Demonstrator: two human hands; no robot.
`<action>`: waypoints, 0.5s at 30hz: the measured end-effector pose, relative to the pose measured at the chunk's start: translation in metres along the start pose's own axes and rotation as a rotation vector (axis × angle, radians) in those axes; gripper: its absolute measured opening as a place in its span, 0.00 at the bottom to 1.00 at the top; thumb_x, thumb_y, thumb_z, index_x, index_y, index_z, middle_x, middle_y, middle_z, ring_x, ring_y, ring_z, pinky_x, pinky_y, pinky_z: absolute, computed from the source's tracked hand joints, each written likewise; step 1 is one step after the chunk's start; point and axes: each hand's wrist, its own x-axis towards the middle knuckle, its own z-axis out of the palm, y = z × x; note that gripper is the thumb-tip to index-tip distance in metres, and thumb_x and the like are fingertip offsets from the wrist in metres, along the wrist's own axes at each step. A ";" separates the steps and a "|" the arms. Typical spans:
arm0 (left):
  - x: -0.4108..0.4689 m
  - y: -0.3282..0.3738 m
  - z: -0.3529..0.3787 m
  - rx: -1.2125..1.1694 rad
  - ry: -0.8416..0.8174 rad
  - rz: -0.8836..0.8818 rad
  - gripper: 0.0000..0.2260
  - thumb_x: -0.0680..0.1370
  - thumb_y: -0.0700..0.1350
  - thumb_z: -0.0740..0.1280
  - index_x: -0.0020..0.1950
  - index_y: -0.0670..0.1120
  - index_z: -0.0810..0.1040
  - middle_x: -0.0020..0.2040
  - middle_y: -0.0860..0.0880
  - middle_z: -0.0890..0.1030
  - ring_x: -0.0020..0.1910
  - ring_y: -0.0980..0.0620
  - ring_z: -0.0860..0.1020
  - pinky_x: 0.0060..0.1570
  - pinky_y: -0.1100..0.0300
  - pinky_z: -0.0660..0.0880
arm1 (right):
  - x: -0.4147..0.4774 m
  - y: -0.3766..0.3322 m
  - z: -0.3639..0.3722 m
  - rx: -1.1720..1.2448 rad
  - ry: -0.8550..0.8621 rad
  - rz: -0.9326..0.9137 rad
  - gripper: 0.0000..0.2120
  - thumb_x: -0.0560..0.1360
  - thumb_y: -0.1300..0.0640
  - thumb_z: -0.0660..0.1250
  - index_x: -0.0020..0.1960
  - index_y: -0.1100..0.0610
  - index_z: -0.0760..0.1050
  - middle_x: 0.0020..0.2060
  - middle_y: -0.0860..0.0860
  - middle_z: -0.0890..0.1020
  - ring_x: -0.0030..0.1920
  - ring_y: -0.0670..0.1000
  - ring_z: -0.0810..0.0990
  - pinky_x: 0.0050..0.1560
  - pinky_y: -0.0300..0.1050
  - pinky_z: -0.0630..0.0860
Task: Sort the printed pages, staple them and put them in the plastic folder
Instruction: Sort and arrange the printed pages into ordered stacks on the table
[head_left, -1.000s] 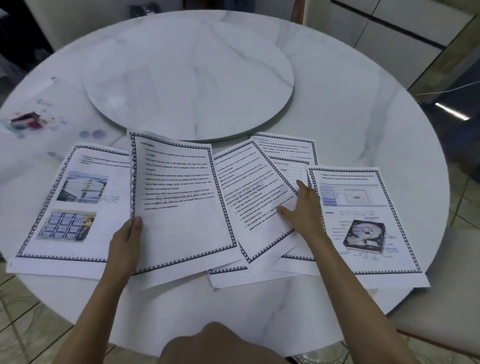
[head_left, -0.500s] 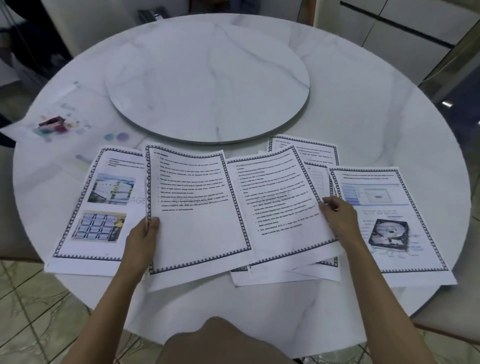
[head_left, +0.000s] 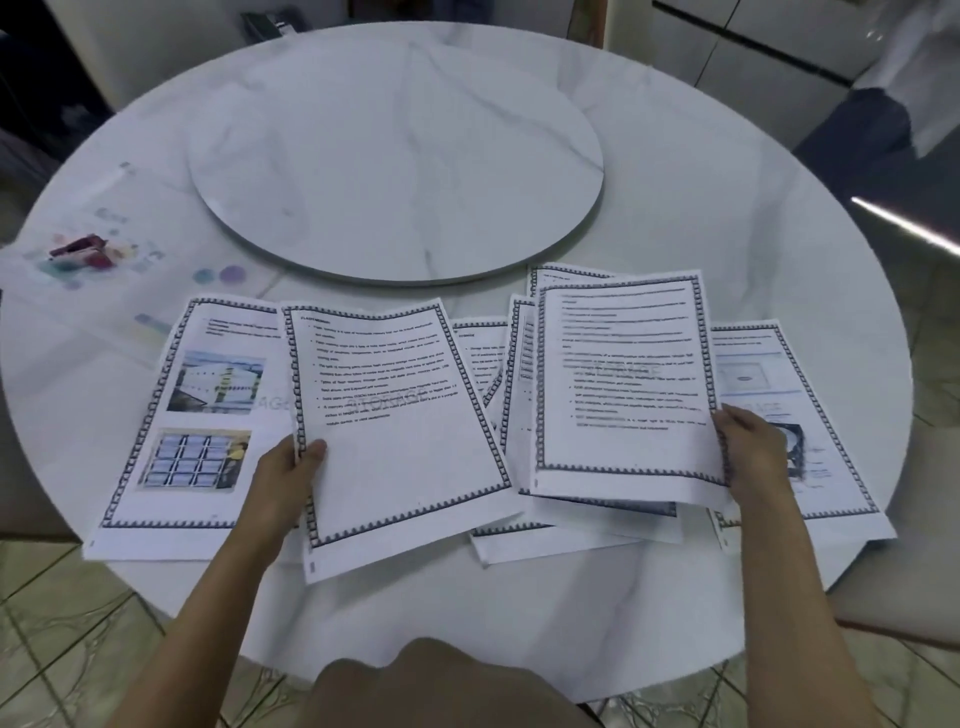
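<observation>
Gripping one text page (head_left: 400, 415) per hand, left hand (head_left: 288, 467), right hand (head_left: 753, 447)

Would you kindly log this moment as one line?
phase: sorting | left hand grips left page | right hand grips right page | other pages on table

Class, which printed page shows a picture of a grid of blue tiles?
The leftmost page, flat on the table beside the left hand; its grid sits low. The left-held page and right-held page carry only text.
</observation>
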 end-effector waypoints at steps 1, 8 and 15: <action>0.000 0.001 0.000 -0.011 0.001 0.000 0.15 0.81 0.43 0.57 0.65 0.40 0.72 0.61 0.42 0.76 0.53 0.46 0.74 0.54 0.53 0.69 | 0.001 0.000 -0.001 0.030 0.044 0.015 0.16 0.76 0.62 0.64 0.62 0.63 0.73 0.60 0.58 0.77 0.55 0.54 0.75 0.62 0.47 0.71; 0.003 0.008 -0.001 -0.027 -0.033 -0.016 0.14 0.81 0.42 0.57 0.65 0.38 0.71 0.57 0.42 0.76 0.51 0.47 0.74 0.53 0.54 0.68 | -0.011 -0.008 0.012 0.014 0.072 -0.017 0.15 0.77 0.63 0.62 0.63 0.65 0.72 0.61 0.60 0.76 0.56 0.56 0.75 0.56 0.40 0.69; -0.004 0.005 0.010 -0.066 -0.067 -0.025 0.15 0.81 0.43 0.56 0.67 0.42 0.69 0.63 0.41 0.75 0.53 0.46 0.74 0.54 0.53 0.70 | -0.066 -0.003 0.072 -0.070 -0.171 -0.105 0.13 0.77 0.64 0.61 0.60 0.66 0.74 0.50 0.55 0.77 0.50 0.49 0.73 0.45 0.32 0.68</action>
